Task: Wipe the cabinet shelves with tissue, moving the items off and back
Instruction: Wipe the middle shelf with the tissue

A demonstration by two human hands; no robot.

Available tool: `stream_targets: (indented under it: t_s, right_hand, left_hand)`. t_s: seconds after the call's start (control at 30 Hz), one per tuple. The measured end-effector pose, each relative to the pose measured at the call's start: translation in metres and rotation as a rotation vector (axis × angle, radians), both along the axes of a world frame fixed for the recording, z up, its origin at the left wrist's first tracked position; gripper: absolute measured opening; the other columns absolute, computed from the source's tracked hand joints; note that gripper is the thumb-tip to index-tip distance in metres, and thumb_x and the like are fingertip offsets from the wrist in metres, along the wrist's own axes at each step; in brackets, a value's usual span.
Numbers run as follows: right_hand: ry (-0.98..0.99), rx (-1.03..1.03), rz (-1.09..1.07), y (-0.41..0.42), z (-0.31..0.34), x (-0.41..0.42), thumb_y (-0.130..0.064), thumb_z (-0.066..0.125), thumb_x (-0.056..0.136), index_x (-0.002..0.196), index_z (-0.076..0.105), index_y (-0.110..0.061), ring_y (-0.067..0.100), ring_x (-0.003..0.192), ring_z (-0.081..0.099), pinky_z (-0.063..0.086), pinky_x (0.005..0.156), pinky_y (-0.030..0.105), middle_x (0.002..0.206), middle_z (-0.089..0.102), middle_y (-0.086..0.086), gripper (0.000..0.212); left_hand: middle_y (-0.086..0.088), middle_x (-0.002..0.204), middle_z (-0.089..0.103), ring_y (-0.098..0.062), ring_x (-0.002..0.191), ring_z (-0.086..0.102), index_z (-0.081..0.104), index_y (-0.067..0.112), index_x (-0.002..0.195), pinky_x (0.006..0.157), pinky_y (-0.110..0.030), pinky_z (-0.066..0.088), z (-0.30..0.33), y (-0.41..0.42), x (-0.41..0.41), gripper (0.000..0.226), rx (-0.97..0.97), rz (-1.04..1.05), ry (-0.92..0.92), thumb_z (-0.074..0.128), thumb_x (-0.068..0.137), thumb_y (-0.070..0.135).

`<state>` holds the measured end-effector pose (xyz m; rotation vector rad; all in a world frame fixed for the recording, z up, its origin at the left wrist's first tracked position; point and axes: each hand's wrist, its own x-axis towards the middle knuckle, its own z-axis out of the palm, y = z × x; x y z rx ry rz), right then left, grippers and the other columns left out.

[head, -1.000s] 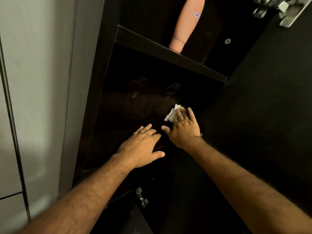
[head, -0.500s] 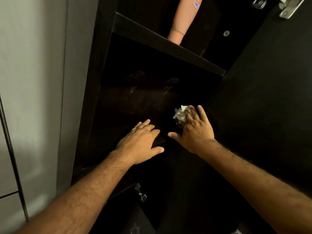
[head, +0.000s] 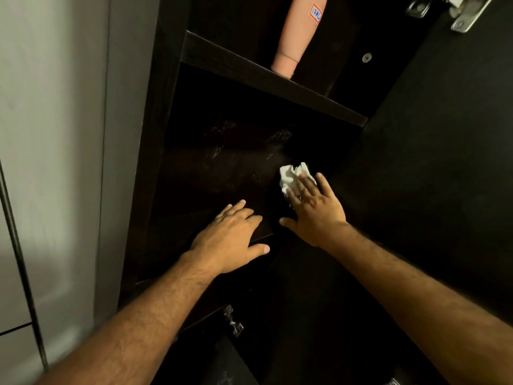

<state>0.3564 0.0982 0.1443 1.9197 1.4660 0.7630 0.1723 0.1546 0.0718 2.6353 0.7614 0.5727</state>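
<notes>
Tissue (head: pixel 292 177) pushed farther back under right hand (head: pixel 315 208); left hand (head: pixel 231 236) unmoved.

You see a crumpled white tissue (head: pixel 291 176) lying on the dark, smudged shelf (head: pixel 222 168), toward its right side; a peach bottle (head: pixel 297 37) stands on the shelf above.
</notes>
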Motion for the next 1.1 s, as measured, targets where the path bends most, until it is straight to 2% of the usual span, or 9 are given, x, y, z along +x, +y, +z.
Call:
stream_targets:
  t_s: [0.13,0.23,0.4,0.6,0.77,0.93,1.1]
  right_hand:
    - [-0.011,0.009,-0.012,-0.019,0.0,0.0,-0.075,-0.001,0.087,0.154,0.004,-0.018,0.018,0.148,-0.015,-0.018,0.116,0.048,0.163,-0.002,0.005,0.089]
    - [-0.036,0.071,-0.017,-0.024,0.018,-0.003,-0.076,0.0,0.086,0.153,0.005,-0.017,0.018,0.149,-0.013,-0.017,0.116,0.049,0.163,0.0,0.004,0.089]
    - [-0.061,0.238,-0.084,-0.002,0.043,0.004,-0.077,0.0,0.085,0.152,-0.004,-0.009,0.022,0.145,-0.024,-0.017,0.116,0.049,0.161,-0.013,0.01,0.095]
    - [-0.075,0.113,-0.026,-0.019,0.01,0.002,-0.077,0.005,0.087,0.143,-0.014,-0.005,0.024,0.146,-0.022,-0.02,0.116,0.047,0.161,-0.008,0.013,0.093]
    - [-0.078,0.223,-0.063,-0.026,0.032,-0.005,-0.077,0.007,0.087,0.137,-0.016,-0.007,0.023,0.148,-0.016,-0.019,0.115,0.049,0.162,-0.005,0.011,0.089]
    - [-0.068,0.374,-0.166,-0.006,0.065,-0.01,-0.078,0.005,0.086,0.152,0.002,-0.005,0.029,0.148,-0.012,-0.016,0.116,0.051,0.161,-0.001,0.016,0.098]
    - [0.008,0.429,-0.227,0.011,0.06,-0.014,-0.078,0.0,0.085,0.152,-0.002,-0.004,0.031,0.146,-0.02,-0.016,0.117,0.049,0.16,-0.009,0.018,0.1]
  left_hand:
    - [-0.002,0.16,0.021,-0.013,0.15,-0.001,0.028,0.02,0.152,0.121,-0.03,0.0,0.0,0.0,-0.001,0.072,-0.005,-0.008,-0.002,0.049,0.093,0.056]
    - [-0.003,0.16,0.021,-0.014,0.15,-0.001,0.029,0.019,0.151,0.121,-0.031,0.0,0.0,0.001,-0.001,0.071,-0.001,-0.014,-0.004,0.049,0.093,0.056]
    - [-0.003,0.16,0.02,-0.014,0.15,-0.002,0.029,0.02,0.151,0.119,-0.03,-0.002,0.0,0.001,-0.001,0.072,0.001,-0.019,0.007,0.049,0.093,0.057]
    - [-0.002,0.161,0.019,-0.014,0.15,-0.005,0.029,0.021,0.151,0.118,-0.03,-0.005,0.0,0.0,-0.002,0.073,0.022,-0.02,0.05,0.047,0.092,0.06]
    - [-0.001,0.161,0.017,-0.014,0.149,-0.007,0.027,0.022,0.152,0.118,-0.03,-0.006,-0.001,0.001,-0.001,0.074,0.028,-0.032,0.062,0.046,0.092,0.061]
    - [-0.001,0.162,0.017,-0.013,0.149,-0.008,0.026,0.022,0.152,0.118,-0.03,-0.006,-0.001,0.001,-0.003,0.074,0.03,-0.028,0.055,0.046,0.092,0.061]
    - [-0.001,0.162,0.017,-0.013,0.149,-0.008,0.027,0.022,0.152,0.12,-0.031,-0.006,-0.002,0.001,-0.002,0.075,0.027,-0.026,0.051,0.047,0.092,0.061]
